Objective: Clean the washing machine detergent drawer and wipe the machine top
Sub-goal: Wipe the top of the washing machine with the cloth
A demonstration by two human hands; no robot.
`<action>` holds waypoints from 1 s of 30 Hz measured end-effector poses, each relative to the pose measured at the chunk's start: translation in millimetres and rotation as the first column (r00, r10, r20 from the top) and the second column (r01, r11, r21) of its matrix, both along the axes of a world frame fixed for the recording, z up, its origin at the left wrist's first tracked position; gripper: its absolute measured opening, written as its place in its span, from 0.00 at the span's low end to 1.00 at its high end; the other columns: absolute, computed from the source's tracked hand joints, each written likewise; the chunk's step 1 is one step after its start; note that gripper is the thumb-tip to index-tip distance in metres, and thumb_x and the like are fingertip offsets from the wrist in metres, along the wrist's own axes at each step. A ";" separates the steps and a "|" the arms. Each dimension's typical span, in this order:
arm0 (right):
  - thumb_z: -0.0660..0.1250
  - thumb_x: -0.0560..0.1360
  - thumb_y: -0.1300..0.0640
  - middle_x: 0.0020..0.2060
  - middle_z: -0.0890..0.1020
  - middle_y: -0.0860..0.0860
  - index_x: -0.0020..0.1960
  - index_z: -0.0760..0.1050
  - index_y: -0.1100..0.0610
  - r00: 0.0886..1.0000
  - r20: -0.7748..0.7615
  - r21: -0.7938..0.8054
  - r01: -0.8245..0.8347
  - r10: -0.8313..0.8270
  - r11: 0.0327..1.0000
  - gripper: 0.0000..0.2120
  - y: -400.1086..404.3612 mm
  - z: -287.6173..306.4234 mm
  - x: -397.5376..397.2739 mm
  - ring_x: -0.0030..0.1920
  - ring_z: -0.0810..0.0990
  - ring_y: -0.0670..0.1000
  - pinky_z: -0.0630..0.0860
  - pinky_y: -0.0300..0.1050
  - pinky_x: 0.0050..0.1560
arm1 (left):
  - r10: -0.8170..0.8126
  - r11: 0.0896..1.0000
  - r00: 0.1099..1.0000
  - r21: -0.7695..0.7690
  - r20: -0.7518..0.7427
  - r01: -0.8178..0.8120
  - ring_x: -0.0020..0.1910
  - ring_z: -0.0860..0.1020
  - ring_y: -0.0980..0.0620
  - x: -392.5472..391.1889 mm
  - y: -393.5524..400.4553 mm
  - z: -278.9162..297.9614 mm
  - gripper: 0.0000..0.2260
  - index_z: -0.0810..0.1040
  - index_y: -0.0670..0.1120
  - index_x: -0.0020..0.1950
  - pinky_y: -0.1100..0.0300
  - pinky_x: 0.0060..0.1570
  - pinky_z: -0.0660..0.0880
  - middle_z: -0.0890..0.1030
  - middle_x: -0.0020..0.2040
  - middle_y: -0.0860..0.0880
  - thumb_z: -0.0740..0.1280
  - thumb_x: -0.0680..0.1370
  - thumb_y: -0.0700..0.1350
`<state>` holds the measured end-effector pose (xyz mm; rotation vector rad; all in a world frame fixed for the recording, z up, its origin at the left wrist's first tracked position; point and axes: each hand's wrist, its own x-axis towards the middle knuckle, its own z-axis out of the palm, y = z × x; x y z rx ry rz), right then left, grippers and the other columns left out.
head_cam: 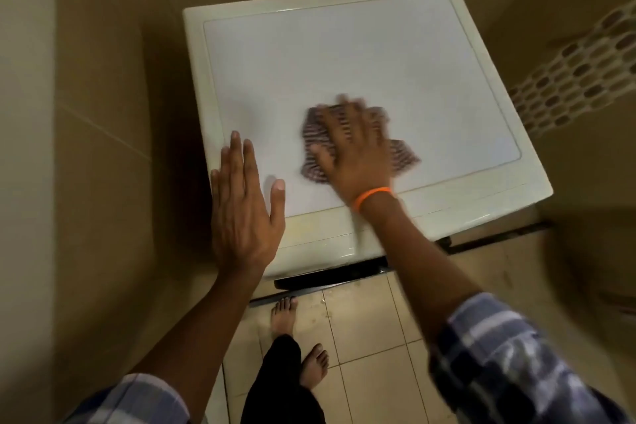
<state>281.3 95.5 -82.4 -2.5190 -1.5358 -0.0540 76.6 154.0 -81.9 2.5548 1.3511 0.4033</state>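
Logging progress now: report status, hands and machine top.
Right hand flat, pressing the checked cloth on the machine top. Left hand open, resting on its left edge. Nothing else on the top.

Home laundry corner, washing machine, tiled walls

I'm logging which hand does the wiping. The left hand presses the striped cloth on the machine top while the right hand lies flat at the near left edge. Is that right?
Not quite: the hands are swapped. In the head view the right hand presses the cloth on the machine top, and the left hand lies flat at the near left edge.
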 end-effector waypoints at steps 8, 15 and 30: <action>0.51 0.85 0.40 0.86 0.53 0.48 0.86 0.55 0.45 0.867 0.065 -0.071 -0.489 0.494 0.869 0.30 60.8 -4.4 -76.3 0.86 0.50 0.53 0.53 0.62 0.82 | 0.058 0.997 0.996 0.055 -0.062 -0.055 0.88 0.47 0.38 1.8 -0.1 1.9 0.31 0.51 0.43 0.89 0.40 0.86 0.50 0.50 0.89 0.43 0.43 0.89 0.58; 0.55 0.84 0.33 0.84 0.64 0.50 0.83 0.64 0.44 1.000 -0.019 0.002 -0.014 0.014 1.000 0.31 -43.3 -7.6 95.8 0.84 0.60 0.57 0.56 0.64 0.82 | -0.039 0.999 0.990 -0.008 -0.133 0.038 0.88 0.50 0.44 0.1 2.3 -6.3 0.31 0.55 0.50 0.89 0.40 0.86 0.51 0.53 0.89 0.47 0.47 0.88 0.62; 0.56 0.83 0.35 0.83 0.65 0.55 0.82 0.67 0.45 0.990 0.005 0.015 0.138 -0.138 0.990 0.30 25.4 -6.4 39.8 0.83 0.61 0.63 0.54 0.68 0.81 | 0.025 1.000 0.990 -0.011 -0.138 -0.027 0.88 0.45 0.46 3.4 -0.8 0.6 0.34 0.43 0.45 0.89 0.43 0.86 0.53 0.45 0.89 0.45 0.50 0.88 0.60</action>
